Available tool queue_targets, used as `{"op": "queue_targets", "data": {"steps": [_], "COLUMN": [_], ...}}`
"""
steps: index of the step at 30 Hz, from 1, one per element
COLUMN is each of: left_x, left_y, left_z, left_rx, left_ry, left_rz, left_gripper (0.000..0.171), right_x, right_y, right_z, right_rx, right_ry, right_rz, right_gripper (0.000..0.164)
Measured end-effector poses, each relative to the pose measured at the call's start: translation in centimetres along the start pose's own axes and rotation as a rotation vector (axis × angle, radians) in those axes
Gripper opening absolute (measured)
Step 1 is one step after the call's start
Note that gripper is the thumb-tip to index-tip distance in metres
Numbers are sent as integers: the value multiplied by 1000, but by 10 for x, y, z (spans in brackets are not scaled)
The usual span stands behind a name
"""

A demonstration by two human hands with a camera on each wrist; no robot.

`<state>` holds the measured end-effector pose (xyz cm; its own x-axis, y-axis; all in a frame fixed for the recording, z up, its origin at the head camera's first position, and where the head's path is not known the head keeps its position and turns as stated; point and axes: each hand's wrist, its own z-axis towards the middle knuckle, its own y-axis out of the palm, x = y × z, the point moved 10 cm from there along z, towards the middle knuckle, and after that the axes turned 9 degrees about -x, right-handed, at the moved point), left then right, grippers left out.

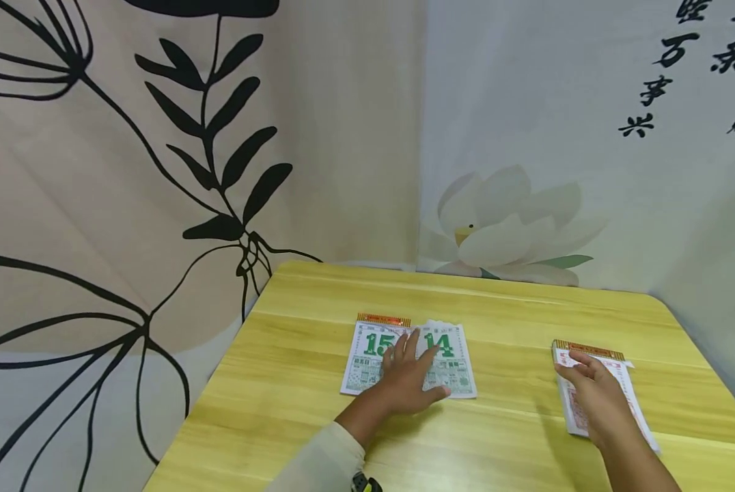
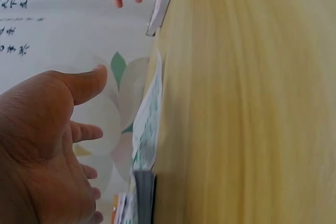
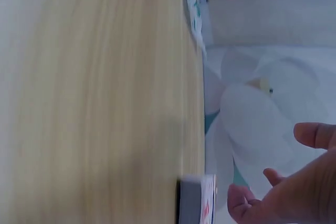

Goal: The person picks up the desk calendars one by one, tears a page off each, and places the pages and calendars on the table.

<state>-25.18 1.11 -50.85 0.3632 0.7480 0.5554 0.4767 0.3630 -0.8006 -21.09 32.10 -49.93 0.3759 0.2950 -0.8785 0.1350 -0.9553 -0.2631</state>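
Observation:
A tear-off calendar pad [image 1: 367, 345] with a red top strip and a green 15 lies left of centre on the table. Beside it is a loose sheet [image 1: 460, 355] with a green 14, lifted along its length in the left wrist view. My left hand [image 1: 407, 379] hovers over where the two meet, fingers spread, holding nothing. On the right lies a second calendar pad [image 1: 572, 406] with a red top strip and reddish print, partly hidden by my right hand [image 1: 601, 406]. That hand's fingers are loosely bent above the pad, apart from it in the right wrist view.
The yellow wood-grain table [image 1: 509, 437] has rounded far corners. Behind it hangs a pale cloth backdrop [image 1: 355, 137] with black plant drawings, a white lotus and black characters. A dark wristband [image 1: 366, 483] shows by the left sleeve [image 1: 324, 458].

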Motion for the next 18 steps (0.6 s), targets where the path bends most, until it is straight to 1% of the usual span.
{"op": "queue_targets", "data": {"steps": [2, 5, 9, 11, 13, 16, 18], "left_x": [6, 15, 25, 30, 34, 39, 41], "left_y": [4, 11, 18, 21, 25, 27, 29], "left_z": [2, 5, 10, 12, 15, 17, 18], "left_rx": [-9, -30, -43, -51, -62, -73, -75], "left_ry": [12, 24, 32, 38, 45, 40, 40], "left_rz": [-6, -7, 38, 53, 62, 72, 77], "left_gripper": [79, 80, 80, 80, 80, 81, 81], "right_x": [5, 12, 16, 18, 19, 22, 24], "right_y": [-12, -32, -55, -63, -68, -69, -67], "right_z": [-2, -4, -9, -11, -11, -9, -6], "right_rx": [13, 84, 184, 212, 198, 117, 49], "right_ry": [23, 77, 121, 135, 144, 150, 146], "right_rz": [-54, -169, -297, -345, -378, -387, -361], "right_gripper": [82, 85, 89, 91, 92, 93, 93]}}
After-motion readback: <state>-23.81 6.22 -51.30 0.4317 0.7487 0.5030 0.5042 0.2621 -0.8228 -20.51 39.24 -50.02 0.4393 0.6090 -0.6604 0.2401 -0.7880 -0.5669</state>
